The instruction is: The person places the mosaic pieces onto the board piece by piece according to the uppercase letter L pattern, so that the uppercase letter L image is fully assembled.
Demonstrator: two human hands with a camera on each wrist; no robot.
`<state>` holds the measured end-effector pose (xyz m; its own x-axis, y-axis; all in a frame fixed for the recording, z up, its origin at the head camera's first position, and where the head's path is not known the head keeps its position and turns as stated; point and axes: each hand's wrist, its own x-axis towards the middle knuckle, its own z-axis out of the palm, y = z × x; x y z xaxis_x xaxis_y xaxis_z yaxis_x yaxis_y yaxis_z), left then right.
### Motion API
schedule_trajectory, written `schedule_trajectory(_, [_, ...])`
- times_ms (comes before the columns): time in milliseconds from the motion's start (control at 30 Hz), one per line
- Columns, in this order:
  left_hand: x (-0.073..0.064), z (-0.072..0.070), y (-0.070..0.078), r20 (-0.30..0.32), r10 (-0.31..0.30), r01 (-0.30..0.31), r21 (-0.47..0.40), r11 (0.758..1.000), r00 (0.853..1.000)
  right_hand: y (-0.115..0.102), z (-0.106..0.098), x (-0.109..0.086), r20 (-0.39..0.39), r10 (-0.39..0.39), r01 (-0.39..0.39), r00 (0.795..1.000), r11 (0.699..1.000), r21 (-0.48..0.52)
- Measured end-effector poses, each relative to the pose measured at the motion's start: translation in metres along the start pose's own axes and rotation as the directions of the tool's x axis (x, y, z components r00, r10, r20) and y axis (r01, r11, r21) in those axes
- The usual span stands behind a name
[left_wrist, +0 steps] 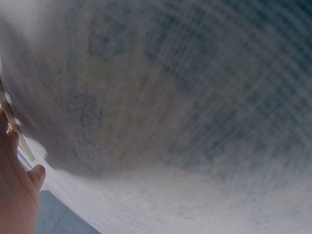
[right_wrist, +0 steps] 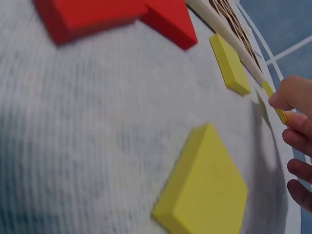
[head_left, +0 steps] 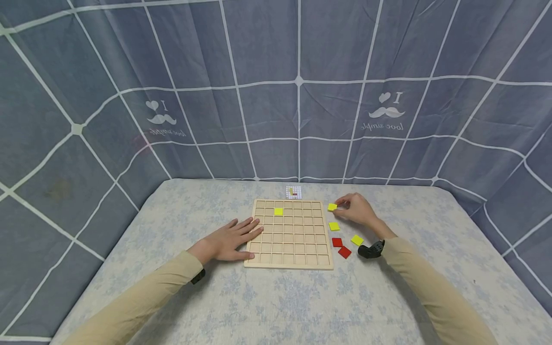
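Observation:
A wooden grid board (head_left: 289, 266) lies flat on the table, and one yellow tile (head_left: 278, 211) sits in a cell of its second row. My left hand (head_left: 226, 241) rests spread on the board's left edge, fingers straight. Beyond the upper right edge, my right hand (head_left: 357, 210) pinches a yellow tile (head_left: 332, 207) between thumb and fingertip. In the right wrist view that tile (right_wrist: 275, 103) appears held just off the cloth. In the left wrist view the left hand (left_wrist: 18, 187) touches the board's rim (left_wrist: 17, 129).
Right of the board lie two loose yellow tiles (head_left: 334, 226) and two red tiles (head_left: 337, 242), the red ones touching or nearly so. A small printed pattern card (head_left: 293, 192) lies behind the board. Grey-blue checked curtains (head_left: 276, 115) enclose the flowered tablecloth (head_left: 276, 306).

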<state>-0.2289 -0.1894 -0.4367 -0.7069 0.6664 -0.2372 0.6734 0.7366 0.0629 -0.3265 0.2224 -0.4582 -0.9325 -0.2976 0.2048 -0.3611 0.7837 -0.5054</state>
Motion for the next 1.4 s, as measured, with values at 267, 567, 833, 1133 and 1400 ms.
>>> schedule_trajectory(267, [0.0,0.002,-0.001,0.0,0.009,-0.009,0.005,1.0,1.0,-0.019,0.006,0.002,0.001,-0.014,0.014,1.0,1.0,0.021])
schedule_trajectory(567, [-0.001,-0.001,0.002,0.004,0.0,0.0,0.003,1.0,1.0,-0.045,0.02,0.009,0.026,-0.033,0.032,0.999,0.998,0.054])
schedule_trajectory(833, [0.0,0.0,0.001,0.002,-0.001,0.001,0.006,1.0,1.0,-0.069,0.031,0.015,0.038,-0.079,0.075,0.996,0.992,0.1])
schedule_trajectory(1133, [0.0,0.002,-0.001,0.004,-0.009,0.008,0.012,1.0,1.0,-0.088,0.045,0.018,0.041,-0.112,0.105,0.993,0.984,0.145])
schedule_trajectory(1400, [0.001,0.001,0.001,0.012,-0.018,0.018,0.006,1.0,1.0,-0.1,0.059,0.021,0.063,-0.142,0.131,0.988,0.978,0.161])
